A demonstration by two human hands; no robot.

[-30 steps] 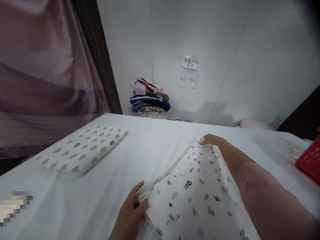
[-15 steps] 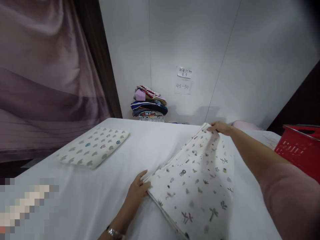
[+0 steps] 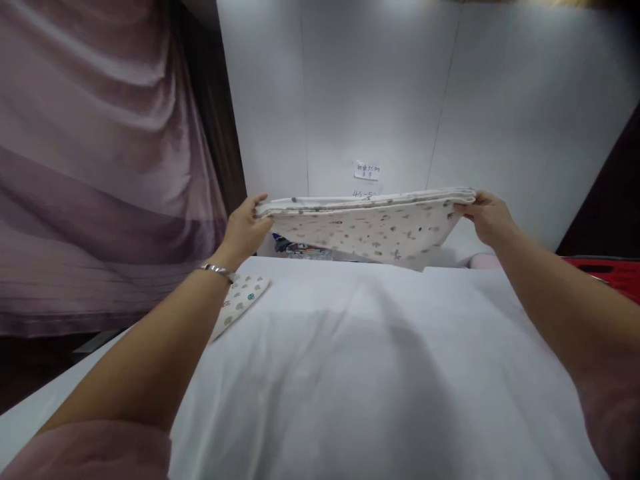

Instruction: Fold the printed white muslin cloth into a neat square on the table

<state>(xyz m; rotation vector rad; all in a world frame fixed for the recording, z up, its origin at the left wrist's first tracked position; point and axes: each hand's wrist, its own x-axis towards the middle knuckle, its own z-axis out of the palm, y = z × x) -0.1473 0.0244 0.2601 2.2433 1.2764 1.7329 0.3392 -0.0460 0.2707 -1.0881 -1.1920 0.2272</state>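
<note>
Facing a tabletop (image 3: pixel 350 400) under a creased white cover, dusty-pink sleeves (image 3: pixel 105 450) nearest, both arms extended. Silver metal bracelet (image 3: pixel 219 271) on left wrist. Left hand (image 3: pixel 245 231): fingers pinched on one end of a layered edge. Right hand (image 3: pixel 490 217): fingers pinched on the opposite end. Between them, in the air above the tabletop toward its far side: thin white fabric piece with small grey-green and brown prints (image 3: pixel 370 230). Step in hand, my read: holding the edge stretched across. Next move calls for even tension, ends level, so layers don't slip. Looks: stacked layers along the top, nearly straight; front panel hangs slanted to a low tip right of centre. Can't count layers. Behind left forearm: flat cream cloth with grey rounded prints (image 3: pixel 245 293). Farthest: pale grey panel wall (image 3: pixel 380 87), handwritten white paper sign (image 3: pixel 367 171).
</note>
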